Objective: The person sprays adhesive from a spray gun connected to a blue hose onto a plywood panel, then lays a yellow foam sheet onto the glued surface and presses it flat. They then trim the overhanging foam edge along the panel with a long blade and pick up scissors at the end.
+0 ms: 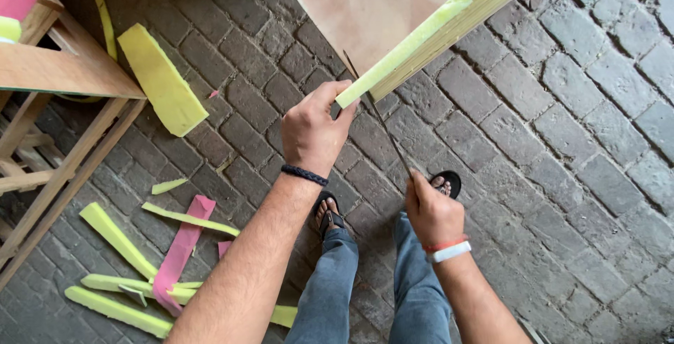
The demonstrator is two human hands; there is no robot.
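Floor: grey brick paving lay under my sandalled feet, strewn at the left with yellow foam offcuts and a pink strip.
Panel: a wooden board edged with a yellow-green foam strip stood tilted before me, above the paving.
Left hand: my left hand was curled shut, pinching the lower end of the foam strip at the board's corner.
Right hand: my right hand was closed around the handle of a thin blade, which ran up to that same corner.
Side: a wooden frame stood at the left, a large foam piece leaning beside it.
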